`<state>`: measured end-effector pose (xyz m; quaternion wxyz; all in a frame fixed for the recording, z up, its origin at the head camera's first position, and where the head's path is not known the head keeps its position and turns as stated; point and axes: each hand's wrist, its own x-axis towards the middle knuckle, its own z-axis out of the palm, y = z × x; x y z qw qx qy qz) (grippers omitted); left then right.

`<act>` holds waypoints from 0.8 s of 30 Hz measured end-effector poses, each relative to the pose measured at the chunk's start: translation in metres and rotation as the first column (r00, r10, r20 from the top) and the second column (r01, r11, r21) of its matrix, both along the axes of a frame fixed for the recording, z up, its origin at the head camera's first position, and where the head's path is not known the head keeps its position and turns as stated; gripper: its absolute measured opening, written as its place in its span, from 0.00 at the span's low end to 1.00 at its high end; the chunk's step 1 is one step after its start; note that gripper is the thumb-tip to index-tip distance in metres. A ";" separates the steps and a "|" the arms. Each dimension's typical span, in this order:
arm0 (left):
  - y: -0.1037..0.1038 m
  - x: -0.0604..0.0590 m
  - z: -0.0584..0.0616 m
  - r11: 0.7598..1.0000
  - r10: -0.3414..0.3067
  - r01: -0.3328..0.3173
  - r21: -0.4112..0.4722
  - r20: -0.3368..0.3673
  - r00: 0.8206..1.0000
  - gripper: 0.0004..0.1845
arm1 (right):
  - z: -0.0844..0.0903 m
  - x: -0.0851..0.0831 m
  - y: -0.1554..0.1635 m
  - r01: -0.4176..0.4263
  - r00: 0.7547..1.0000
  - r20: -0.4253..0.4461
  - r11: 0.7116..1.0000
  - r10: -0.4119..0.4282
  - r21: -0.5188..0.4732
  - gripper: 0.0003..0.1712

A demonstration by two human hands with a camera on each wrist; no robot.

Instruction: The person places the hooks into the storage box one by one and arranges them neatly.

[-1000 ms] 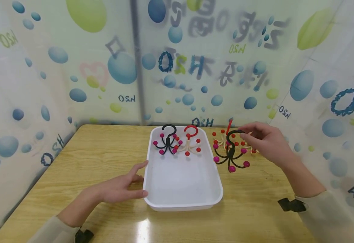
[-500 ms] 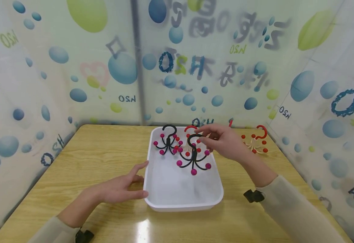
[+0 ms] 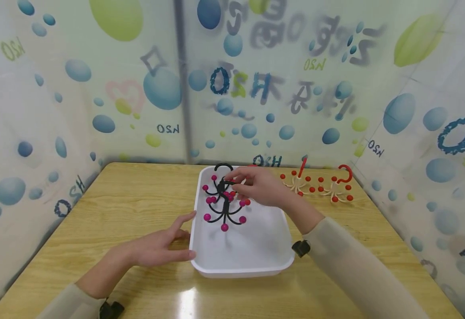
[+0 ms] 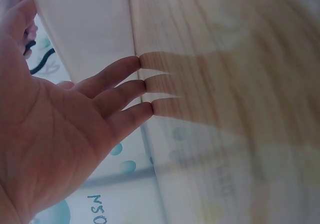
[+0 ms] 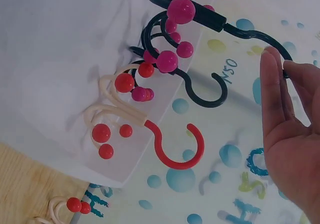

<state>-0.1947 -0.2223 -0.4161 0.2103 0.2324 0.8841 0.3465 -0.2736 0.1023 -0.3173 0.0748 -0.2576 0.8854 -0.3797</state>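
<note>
Right hand (image 3: 258, 188) pinches the top hook of a black multi-arm hanger with magenta ball tips (image 3: 225, 208) and holds it in the air above the white tray (image 3: 242, 261). This hanger hangs with its long axis nearly vertical: the hook end is up at the fingers, and the curved arms spread outward and down toward the tray floor, without clearly touching it. In the right wrist view the fingertips (image 5: 272, 78) lie on the black stem near the hook.

Behind it, at the far end of the tray, a second black hanger with magenta tips (image 3: 218, 177) stands with its hook up, very close to the held one. Beside this, a cream hanger with red hook and red tips (image 5: 135, 121) also lies in the tray; in the head view the right hand hides most of it.

Left hand (image 3: 158, 248) rests flat on the wooden table (image 3: 116, 212), the fingers straight and relaxed, the fingertips (image 4: 132, 86) touching the near-left outer wall of the tray, holding nothing.

On the table to the right of the tray, well apart from it, stand two more cream hangers with red tips (image 3: 296, 181) (image 3: 338, 188), side by side
</note>
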 end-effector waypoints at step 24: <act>0.002 0.000 0.003 1.000 -0.005 0.005 -0.010 0.013 1.000 0.55 | -0.017 -0.023 -0.015 -0.037 0.999 0.008 0.991 0.036 0.132 0.19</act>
